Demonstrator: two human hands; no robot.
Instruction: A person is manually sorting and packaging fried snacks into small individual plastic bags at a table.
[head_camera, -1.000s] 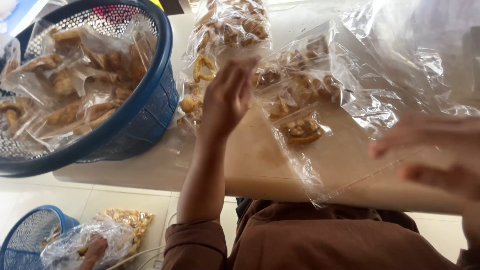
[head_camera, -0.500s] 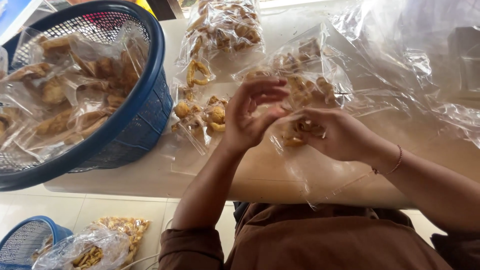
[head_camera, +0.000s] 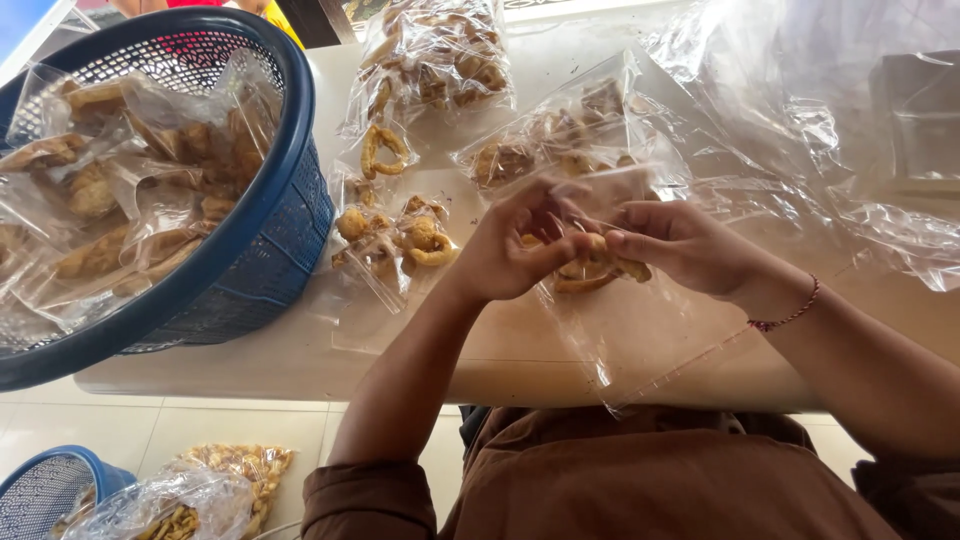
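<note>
Two hands meeting on one clear plastic bag (head_camera: 640, 320) of fried snack rings (head_camera: 598, 268).
We pinch its upper part with our left hand (head_camera: 515, 250) and right hand (head_camera: 690, 245), fingers closed on the film; its long axis hangs toward us over the table (head_camera: 300, 350) edge, equally near both hands.

Both hands filling a clear bag with fried snacks at the counter (head_camera: 300, 350)
The left hand (head_camera: 515, 250) and right hand (head_camera: 690, 245) pinch the clear bag (head_camera: 620, 320) of fried rings together; a blue basket (head_camera: 260, 250) of packed bags sits at left
</note>
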